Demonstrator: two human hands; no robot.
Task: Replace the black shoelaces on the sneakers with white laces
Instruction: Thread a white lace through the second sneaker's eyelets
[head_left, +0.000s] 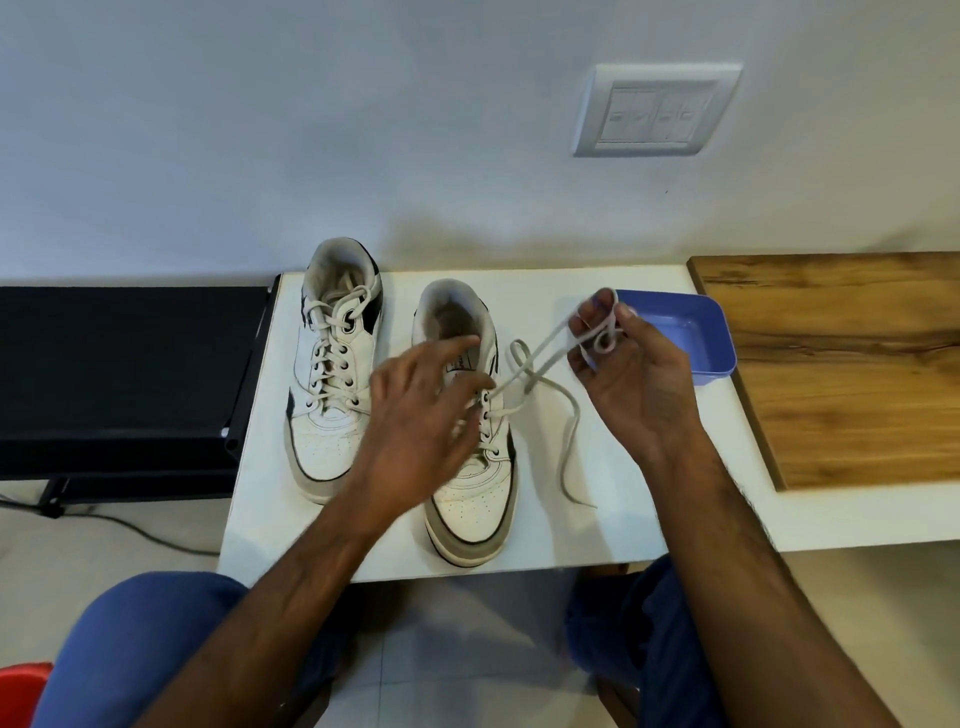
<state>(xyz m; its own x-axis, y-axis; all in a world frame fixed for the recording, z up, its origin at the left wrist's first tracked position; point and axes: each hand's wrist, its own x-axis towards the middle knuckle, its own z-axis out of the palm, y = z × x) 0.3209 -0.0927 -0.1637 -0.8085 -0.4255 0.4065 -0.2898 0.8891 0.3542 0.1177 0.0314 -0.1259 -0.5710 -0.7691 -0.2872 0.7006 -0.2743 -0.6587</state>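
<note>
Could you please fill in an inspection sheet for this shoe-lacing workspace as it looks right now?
Surface: white table, against the wall.
Job's things: left sneaker fully laced in white; right sneaker laced partway, white lace trailing loose onto the table.
Clutter: blue tray behind the right hand; contents not visible.
Hands: left hand open over the right sneaker; right hand holds the lace looped round its fingers.
Cables: dark cable on the floor at left.
Surroundings: black rack, wooden board, wall switch plate.
</note>
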